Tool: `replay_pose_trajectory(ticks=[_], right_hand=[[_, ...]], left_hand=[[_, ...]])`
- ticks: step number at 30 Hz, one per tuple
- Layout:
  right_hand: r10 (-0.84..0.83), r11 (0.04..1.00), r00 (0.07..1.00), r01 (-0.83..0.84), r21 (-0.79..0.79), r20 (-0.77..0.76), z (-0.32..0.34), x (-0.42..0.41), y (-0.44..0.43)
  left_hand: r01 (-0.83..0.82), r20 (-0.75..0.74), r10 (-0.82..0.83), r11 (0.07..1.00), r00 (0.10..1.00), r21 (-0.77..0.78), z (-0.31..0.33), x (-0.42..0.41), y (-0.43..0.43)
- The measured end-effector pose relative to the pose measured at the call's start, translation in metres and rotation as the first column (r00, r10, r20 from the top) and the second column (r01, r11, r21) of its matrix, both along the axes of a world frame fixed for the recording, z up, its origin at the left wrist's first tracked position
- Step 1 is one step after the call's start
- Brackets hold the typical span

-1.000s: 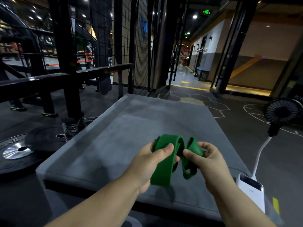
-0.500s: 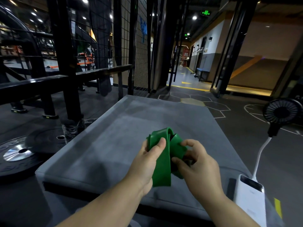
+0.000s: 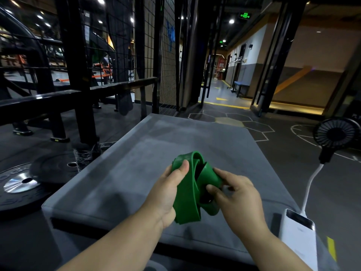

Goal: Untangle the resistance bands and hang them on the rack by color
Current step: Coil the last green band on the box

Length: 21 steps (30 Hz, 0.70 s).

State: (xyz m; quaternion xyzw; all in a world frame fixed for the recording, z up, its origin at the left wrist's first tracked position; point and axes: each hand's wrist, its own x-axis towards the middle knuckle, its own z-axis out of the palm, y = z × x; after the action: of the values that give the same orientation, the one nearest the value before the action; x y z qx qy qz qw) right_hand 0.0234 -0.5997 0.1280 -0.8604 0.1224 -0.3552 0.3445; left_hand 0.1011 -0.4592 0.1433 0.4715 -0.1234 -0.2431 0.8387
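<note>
We hold the tangled green band (image 3: 188, 200) just above the near part of the grey worktop (image 3: 136, 163), our left grip (image 3: 168, 192) clamped on its long far-to-near strand, while our right grip (image 3: 238, 194) pinches the twisted loops on its right side.

The green band (image 3: 187, 200) looks like smooth matt rubber above the grey, suede-like matt pad (image 3: 136, 173), beside a glossy white plastic power bank (image 3: 298, 243).

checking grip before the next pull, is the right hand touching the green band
Touching. The head view shows the right hand pinching a fold of the green band between thumb and fingers, with no gap.
</note>
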Motion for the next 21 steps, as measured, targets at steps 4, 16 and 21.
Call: replay_pose_trajectory(ticks=[4, 16, 21], right_hand=[[0.012, 0.997, 0.994, -0.003, -0.083, 0.111, -0.005, 0.000, -0.002], [0.230, 0.936, 0.963, -0.179, -0.304, 0.142, -0.004, -0.001, 0.006], [0.188, 0.939, 0.981, -0.166, -0.301, 0.046, -0.006, 0.004, 0.002]], left_hand=[[-0.009, -0.072, 0.008, 1.000, 0.997, -0.009, 0.002, 0.002, 0.000], [0.092, -0.181, -0.084, 0.995, 0.980, 0.036, 0.006, 0.010, 0.009], [0.139, -0.153, -0.122, 0.984, 0.981, 0.111, 0.005, 0.004, 0.011]])
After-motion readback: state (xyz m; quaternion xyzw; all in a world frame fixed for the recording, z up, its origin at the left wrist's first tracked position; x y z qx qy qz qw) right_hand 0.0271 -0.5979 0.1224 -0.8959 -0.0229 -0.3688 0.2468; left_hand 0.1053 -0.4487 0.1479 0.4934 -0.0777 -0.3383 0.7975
